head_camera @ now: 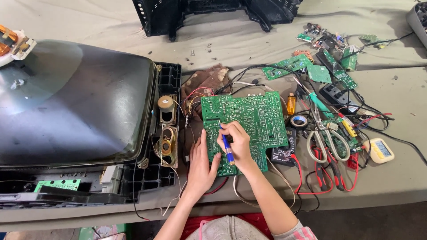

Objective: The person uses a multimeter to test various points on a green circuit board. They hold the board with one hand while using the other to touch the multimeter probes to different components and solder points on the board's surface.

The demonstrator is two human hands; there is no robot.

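Observation:
A large green circuit board (253,120) lies solder side up on the table, just right of an old television. My right hand (236,143) grips a blue-handled tool (227,149) like a pen, its tip touching the board's left part. My left hand (201,166) rests flat on the lower left corner of the board and holds nothing. Red, black and white wires (195,95) run from the board's top edge toward the television.
A picture-tube television (75,102) lies face up at left, speakers (167,129) exposed. At right lie scissors (327,142), red-handled pliers (331,175), a black meter (284,153), a tape roll (299,120), small green boards (289,64) and a small white device (382,150). A black casing (209,13) stands at the back.

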